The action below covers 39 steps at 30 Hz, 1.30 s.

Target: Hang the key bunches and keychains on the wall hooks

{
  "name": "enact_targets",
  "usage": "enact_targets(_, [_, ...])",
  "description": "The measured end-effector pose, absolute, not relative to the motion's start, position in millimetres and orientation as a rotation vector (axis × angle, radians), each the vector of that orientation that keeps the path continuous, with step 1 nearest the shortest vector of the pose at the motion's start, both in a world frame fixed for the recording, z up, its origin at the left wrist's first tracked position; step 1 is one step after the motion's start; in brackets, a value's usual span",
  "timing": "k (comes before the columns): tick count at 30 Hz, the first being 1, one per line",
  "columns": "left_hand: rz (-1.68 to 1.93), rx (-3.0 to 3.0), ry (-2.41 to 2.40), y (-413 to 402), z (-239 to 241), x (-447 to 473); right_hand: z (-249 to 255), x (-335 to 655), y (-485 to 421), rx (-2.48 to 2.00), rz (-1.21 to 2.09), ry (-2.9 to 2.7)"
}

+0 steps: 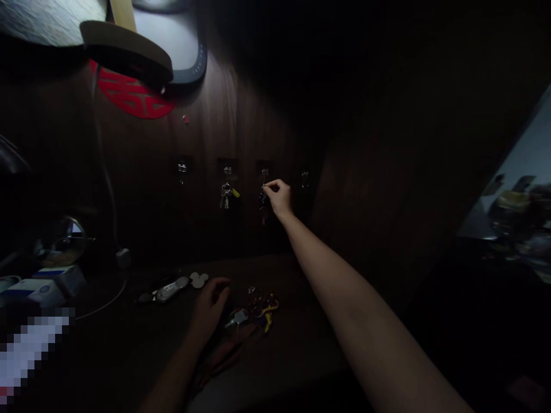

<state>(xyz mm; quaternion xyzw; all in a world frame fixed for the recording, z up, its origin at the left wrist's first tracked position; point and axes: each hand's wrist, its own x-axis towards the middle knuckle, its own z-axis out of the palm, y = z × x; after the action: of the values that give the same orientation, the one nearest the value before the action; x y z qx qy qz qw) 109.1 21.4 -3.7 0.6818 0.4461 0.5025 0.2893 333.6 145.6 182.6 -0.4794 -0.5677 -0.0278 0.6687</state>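
Note:
My right hand (279, 198) reaches up to the dark wood panel, thumb and finger pinched on a bunch of keys (263, 213) at a small hook (264, 171). The dim light hides most of that bunch. To its left, keys with a yellow tag (225, 196) hang from another hook (227, 170). Low on the shelf, my left hand (210, 307) rests loosely curved, with thumb and fingers apart and nothing visible in it. Right beside it lies a pile of keys with yellow and purple cords (258, 312). A grey remote-like fob (172, 289) and a mouse-head-shaped tag (198, 280) lie left of that hand.
More hooks are on the panel at left (182, 167) and right (305, 174). A white cable (103, 160) runs down to the shelf. Small boxes (60, 280) stand at the left. A lamp (127, 50) and a red paper cutout (133, 97) are above.

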Motion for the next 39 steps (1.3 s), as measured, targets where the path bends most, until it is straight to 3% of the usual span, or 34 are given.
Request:
enact_targets(12, [1.288, 1.797, 1.187, 22.8, -4.9, 108.0, 158.2, 330.9, 126.2, -1.113, -0.029, -1.204])
enact_targets(28, [1.452, 1.635, 1.221, 24.8, 0.8, 101.0, 19.0, 323.0, 12.1, -1.225, 0.473, -1.477])
enact_targets(39, [1.498, 1.651, 1.231, 21.6, 0.7, 101.6, -8.4, 317.7, -20.8, -1.369, 0.345, -1.739])
